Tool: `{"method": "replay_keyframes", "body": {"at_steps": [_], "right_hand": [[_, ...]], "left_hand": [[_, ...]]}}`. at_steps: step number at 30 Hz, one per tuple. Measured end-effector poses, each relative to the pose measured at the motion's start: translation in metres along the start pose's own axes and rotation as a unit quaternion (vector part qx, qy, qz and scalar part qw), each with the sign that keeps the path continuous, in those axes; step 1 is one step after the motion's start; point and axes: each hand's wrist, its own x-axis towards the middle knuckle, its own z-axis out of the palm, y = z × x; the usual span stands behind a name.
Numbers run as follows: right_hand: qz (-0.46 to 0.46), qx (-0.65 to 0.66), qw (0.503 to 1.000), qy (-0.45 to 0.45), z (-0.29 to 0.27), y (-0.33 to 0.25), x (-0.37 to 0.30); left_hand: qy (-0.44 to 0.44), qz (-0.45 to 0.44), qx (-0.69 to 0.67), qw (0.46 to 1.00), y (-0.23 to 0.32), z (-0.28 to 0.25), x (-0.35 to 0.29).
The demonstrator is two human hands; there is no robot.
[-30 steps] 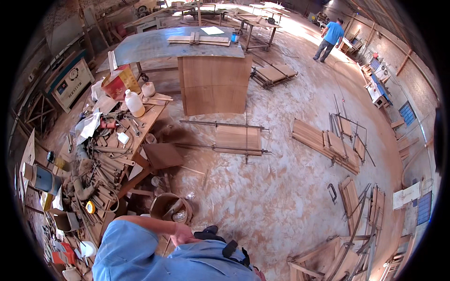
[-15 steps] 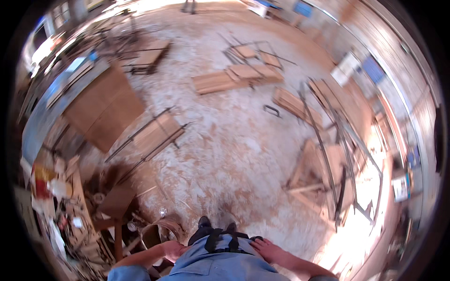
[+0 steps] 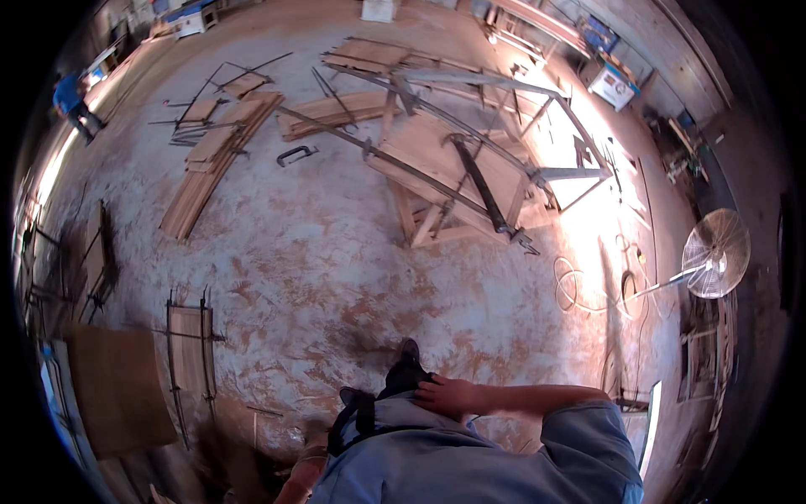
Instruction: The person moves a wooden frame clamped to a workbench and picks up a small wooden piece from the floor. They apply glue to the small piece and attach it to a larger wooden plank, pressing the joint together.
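Note:
My right hand [image 3: 442, 395] lies against the front of my dark trousers at the thigh, its fingers stretched out and holding nothing. Low beside my left hip is my left hand [image 3: 314, 443], blurred, so its fingers cannot be made out. Ahead to the right, wooden panels [image 3: 420, 155] rest on a frame with long metal bar clamps [image 3: 327, 128] across them. A long dark hammer-shaped tool [image 3: 480, 185] lies on top. On the floor ahead sits a black C-shaped clamp [image 3: 297, 154]. Neither hand touches these things.
Stacked boards [image 3: 206, 181] lie on the floor ahead left, and a clamped panel [image 3: 191, 349] lies nearer. A brown board-sided block [image 3: 117, 391] stands at left. At right are a pedestal fan [image 3: 716, 254] and a looped hose [image 3: 569, 286]. A person in blue [image 3: 74, 102] is far left.
My view has swung to the right, so the clamped panels and frame now stand more directly ahead and the fan has come in. My right hand has stayed at my thigh.

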Motion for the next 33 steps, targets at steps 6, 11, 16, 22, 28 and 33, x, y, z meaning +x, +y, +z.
{"method": "replay_keyframes", "body": {"at_steps": [6,11,16,22,28,33], "right_hand": [[0.013,0.042,0.997,0.058,0.015,0.056,-0.048],[0.043,0.104,0.987,0.111,0.033,0.094,-0.093],[0.114,0.209,0.967,0.084,0.003,0.140,-0.129],[0.359,0.331,0.785,0.382,-0.034,0.228,-0.155],[0.479,0.294,0.661,0.498,-0.080,0.323,-0.140],[0.555,0.283,0.647,0.439,-0.083,0.392,-0.112]], "left_hand": [[-0.036,-0.044,0.019,0.998,0.040,-0.025,0.053],[-0.066,-0.063,0.025,0.996,0.070,-0.043,0.096],[-0.090,-0.069,0.035,0.993,0.090,-0.065,0.136],[-0.115,-0.072,0.056,0.989,0.093,-0.104,0.178],[-0.150,-0.138,0.126,0.971,0.090,-0.170,0.254],[-0.081,-0.234,0.183,0.951,0.066,-0.249,0.326]]}}
